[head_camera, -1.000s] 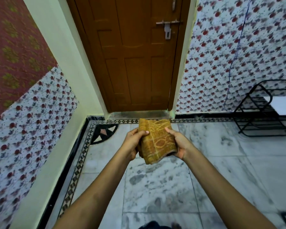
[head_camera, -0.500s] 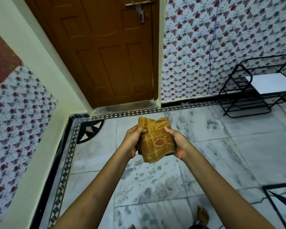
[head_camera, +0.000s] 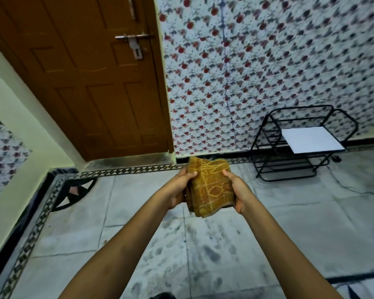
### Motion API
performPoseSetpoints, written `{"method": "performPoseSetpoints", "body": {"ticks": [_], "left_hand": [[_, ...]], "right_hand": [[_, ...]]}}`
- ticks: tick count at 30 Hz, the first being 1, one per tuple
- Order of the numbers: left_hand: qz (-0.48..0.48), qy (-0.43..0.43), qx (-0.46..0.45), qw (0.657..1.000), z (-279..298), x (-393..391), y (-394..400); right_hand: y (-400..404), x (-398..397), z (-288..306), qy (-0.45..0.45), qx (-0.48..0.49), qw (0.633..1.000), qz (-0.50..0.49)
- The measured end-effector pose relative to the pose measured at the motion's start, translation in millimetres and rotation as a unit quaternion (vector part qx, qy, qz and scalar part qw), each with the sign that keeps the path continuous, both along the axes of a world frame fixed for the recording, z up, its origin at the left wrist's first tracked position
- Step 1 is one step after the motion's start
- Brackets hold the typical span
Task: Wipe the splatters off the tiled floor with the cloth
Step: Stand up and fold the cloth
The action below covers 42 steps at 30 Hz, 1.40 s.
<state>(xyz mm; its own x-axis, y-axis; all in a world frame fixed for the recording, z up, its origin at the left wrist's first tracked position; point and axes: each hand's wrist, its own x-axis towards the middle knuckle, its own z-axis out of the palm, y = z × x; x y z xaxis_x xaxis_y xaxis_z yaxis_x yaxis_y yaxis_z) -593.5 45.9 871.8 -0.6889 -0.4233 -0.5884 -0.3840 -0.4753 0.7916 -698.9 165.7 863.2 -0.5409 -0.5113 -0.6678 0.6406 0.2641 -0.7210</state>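
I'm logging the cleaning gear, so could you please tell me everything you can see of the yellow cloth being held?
The mustard-yellow patterned terry cloth is folded into a thick rectangular wad, with paler yellow line and oval motifs on its face. It is held upright in the air above the grey marble-look tiled floor, not touching it. The left hand grips its left edge and the right hand its right edge. Its lower corner sags slightly.

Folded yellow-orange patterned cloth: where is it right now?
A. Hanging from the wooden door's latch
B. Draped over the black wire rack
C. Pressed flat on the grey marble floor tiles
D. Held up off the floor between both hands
D: the folded yellow-orange patterned cloth is gripped by the left hand and right hand, above the splattered grey marble floor tiles.
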Motion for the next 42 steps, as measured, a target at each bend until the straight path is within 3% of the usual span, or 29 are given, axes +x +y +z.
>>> {"method": "performPoseSetpoints", "body": {"ticks": [12,24,31,42], "left_hand": [[-0.082,0.009,-0.053,0.995,-17.0,-222.4,26.6],[-0.089,0.017,-0.07,0.993,-9.2,-486.0,30.8],[-0.167,0.03,-0.034,0.985,-18.7,-618.0,57.8],[-0.034,-0.03,-0.008,0.999,-60.5,-845.8,139.8]], "right_hand": [[40.9,-206.5,-16.4,0.011,-0.001,0.998,-0.054],[45.4,-463.5,-3.7,0.022,-0.002,0.995,-0.098],[79.5,-609.3,-26.4,0.03,-0.003,0.995,-0.098],[143.8,-848.2,-55.7,0.012,0.021,1.0,-0.012]]}}
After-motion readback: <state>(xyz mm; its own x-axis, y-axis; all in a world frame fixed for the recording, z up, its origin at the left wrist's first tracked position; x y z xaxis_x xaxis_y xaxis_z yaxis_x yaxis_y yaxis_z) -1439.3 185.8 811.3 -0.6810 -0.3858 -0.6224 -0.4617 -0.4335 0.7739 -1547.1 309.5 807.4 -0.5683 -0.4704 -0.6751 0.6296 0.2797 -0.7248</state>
